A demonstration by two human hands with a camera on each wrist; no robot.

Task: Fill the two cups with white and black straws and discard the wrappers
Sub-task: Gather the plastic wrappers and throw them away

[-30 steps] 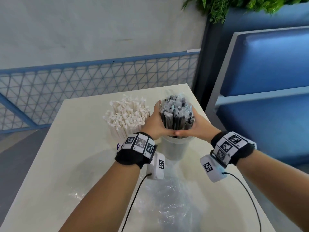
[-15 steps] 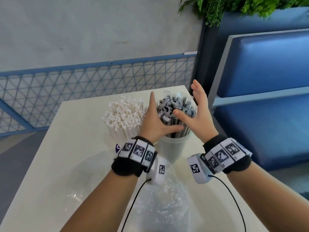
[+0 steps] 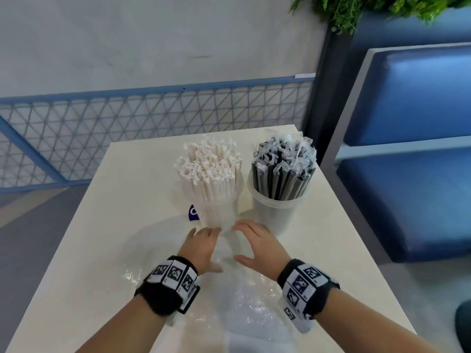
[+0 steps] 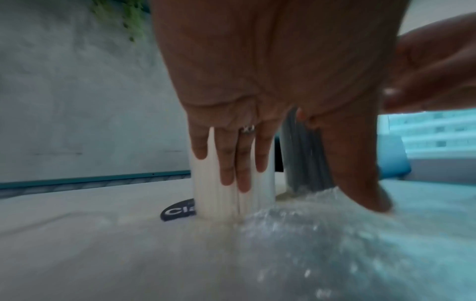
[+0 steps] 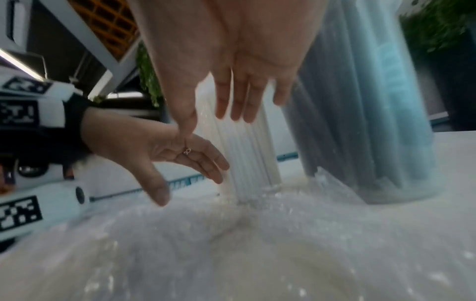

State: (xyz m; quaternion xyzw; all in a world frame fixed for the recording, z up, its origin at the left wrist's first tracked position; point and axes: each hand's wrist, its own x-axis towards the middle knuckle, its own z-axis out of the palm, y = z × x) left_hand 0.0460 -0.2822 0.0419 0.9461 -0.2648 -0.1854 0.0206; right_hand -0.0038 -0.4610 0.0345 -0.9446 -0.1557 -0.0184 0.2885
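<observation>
Two clear cups stand side by side at the far end of the table. The left cup (image 3: 216,212) holds white straws (image 3: 207,165); the right cup (image 3: 276,212) holds black straws (image 3: 283,171) in clear sleeves. Crumpled clear plastic wrappers (image 3: 244,299) lie on the table in front of the cups. My left hand (image 3: 201,247) and right hand (image 3: 257,244) hover just above the wrappers, palms facing each other, fingers straight and spread, holding nothing. In the left wrist view my fingers (image 4: 231,160) point at the white-straw cup (image 4: 213,195).
A dark blue label (image 3: 193,212) lies beside the left cup. The cream table (image 3: 102,250) ends close behind the cups and on the right. A blue bench (image 3: 407,159) stands to the right, a mesh fence (image 3: 127,123) behind, a plant (image 3: 369,11) above.
Both hands let go of the black straw bundle, which now stands in the right cup, and came down and back toward me to the wrappers in front of the cups.
</observation>
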